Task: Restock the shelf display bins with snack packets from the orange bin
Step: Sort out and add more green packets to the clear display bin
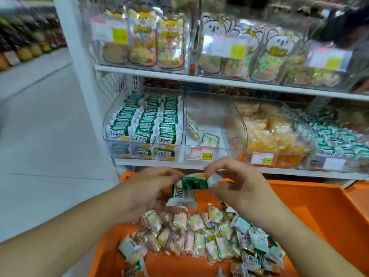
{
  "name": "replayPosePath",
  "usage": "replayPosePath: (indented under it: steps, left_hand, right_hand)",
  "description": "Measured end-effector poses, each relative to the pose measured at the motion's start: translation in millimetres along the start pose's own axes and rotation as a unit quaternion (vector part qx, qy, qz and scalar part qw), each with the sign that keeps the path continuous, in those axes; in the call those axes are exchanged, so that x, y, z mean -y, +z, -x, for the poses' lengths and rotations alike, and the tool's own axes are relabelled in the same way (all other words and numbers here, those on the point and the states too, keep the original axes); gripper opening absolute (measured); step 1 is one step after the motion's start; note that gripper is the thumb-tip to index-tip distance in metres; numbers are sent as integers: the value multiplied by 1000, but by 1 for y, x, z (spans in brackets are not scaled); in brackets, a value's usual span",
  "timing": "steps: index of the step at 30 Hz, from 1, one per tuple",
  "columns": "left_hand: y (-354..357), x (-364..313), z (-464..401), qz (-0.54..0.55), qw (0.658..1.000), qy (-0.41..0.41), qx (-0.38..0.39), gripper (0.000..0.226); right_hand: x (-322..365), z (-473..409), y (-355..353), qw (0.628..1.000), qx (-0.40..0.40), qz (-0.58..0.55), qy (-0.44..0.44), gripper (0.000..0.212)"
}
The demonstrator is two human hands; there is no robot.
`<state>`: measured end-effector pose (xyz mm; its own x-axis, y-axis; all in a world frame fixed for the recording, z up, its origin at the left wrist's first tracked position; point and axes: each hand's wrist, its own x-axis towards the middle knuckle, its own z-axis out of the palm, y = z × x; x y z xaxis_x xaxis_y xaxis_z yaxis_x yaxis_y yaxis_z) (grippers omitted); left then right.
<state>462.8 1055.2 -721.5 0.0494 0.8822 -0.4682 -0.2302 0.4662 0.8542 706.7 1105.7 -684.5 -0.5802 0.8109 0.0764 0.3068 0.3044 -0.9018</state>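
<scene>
I see both hands raised above the orange bin, level with the front edge of the lower shelf. The left hand has its fingers curled round a green-and-white snack packet; the right hand pinches the same packet at its upper right end between thumb and fingertips. The packet sits tilted between the two grips.

Orange bin: a loose heap of small packets lies across its floor (pastel wrappers in the middle, green-and-white ones toward the right). The bin's far right floor shows bare orange.

Lower shelf, left to right: a clear display bin packed in three neat rows with green-and-white packets; a middle clear bin nearly empty, holding two pale packets at its bottom, with a price tag on its front; a third bin heaped with orange-yellow packets; a fourth, blurred, with teal-green packets.

Upper shelf bins hold upright animal-printed pouches.

Open floor lies to the left of the white shelf upright.
</scene>
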Motion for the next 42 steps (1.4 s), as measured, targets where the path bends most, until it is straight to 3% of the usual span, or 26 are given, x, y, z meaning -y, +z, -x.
replayPosePath:
  steps: [4, 7, 10, 12, 16, 21, 25, 28, 32, 42]
  left_hand:
    - [-7, -21, 20, 54, 998, 32, -8, 34]
    - [-10, -28, 25, 8, 998, 63, -13, 43]
    - [-14, -33, 24, -24, 996, 84, -19, 42]
    - [-22, -34, 19, -85, 990, 114, -23, 48]
    - [-37, -40, 14, -189, 970, 153, -25, 49]
    - [-73, -49, 9, -315, 931, 166, -78, 38]
    - [-113, -59, 5, -444, 861, 171, -179, 55]
    - [-136, -62, 0, -417, 865, 163, -227, 62]
    - [-157, -67, -4, -415, 852, 157, -278, 39]
    - [-177, -65, -11, -399, 847, 160, -313, 32]
  right_hand:
    - [15, -6, 15, 1000, 9, 4, -29, 41]
    - [17, -12, 19, 999, 7, -45, -9, 51]
    - [12, -23, 20, 996, -25, -80, 25, 35]
    - [8, -33, 24, 997, -37, -52, 52, 23]
    - [-1, -49, 42, 999, -9, 4, 54, 37]
    - [-5, -66, 57, 996, -22, 46, 67, 41]
    - [15, -104, 71, 993, -63, 99, 24, 28]
    - [34, -149, 88, 986, -88, 143, -4, 28]
    - [46, -198, 112, 979, -77, 186, -9, 29]
    - [26, -225, 136, 968, -52, 242, -33, 33]
